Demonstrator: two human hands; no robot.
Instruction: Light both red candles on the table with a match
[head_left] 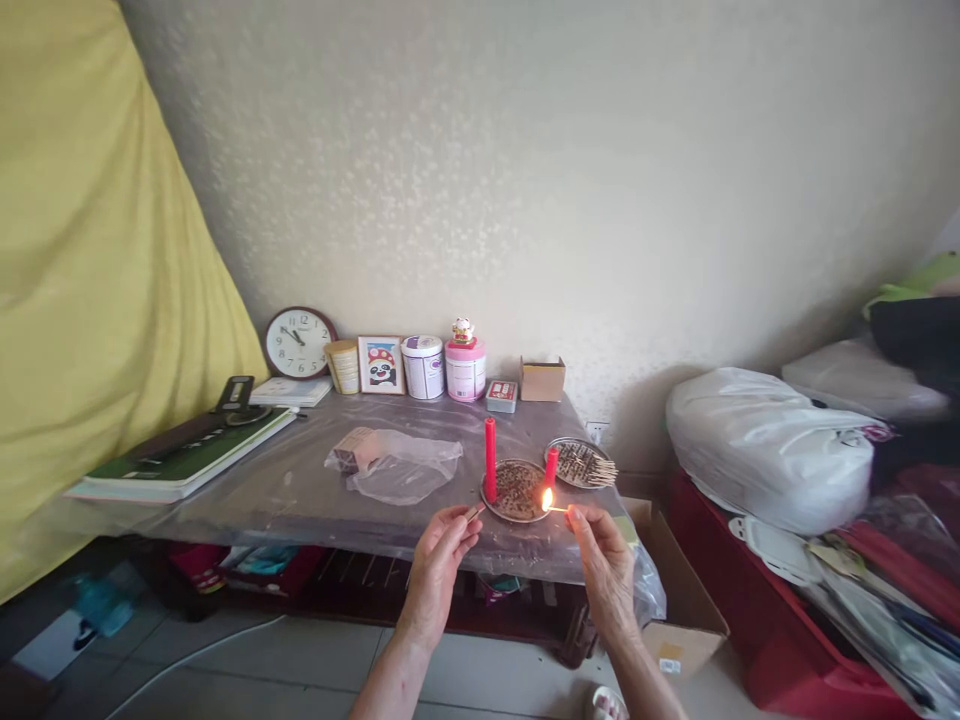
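My right hand (604, 565) pinches a burning match (553, 507); its flame sits just in front of a short red candle (551, 466). A taller red candle (490, 459) stands on the left side of the same round metal dish (517, 492), which is littered with spent matches. My left hand (437, 570) is closed on a small thing at its fingertips, probably a matchbox, close to the dish's near rim. Both hands hover at the table's front edge.
A second dish of sticks (581, 463) lies behind the first. A plastic bag (394, 463), books (180, 455), a clock (299, 342), tins (423, 367), a framed picture (381, 364) and a small box (542, 379) stand on the plastic-covered table (285, 490). Bagged bundles (769, 445) crowd the right.
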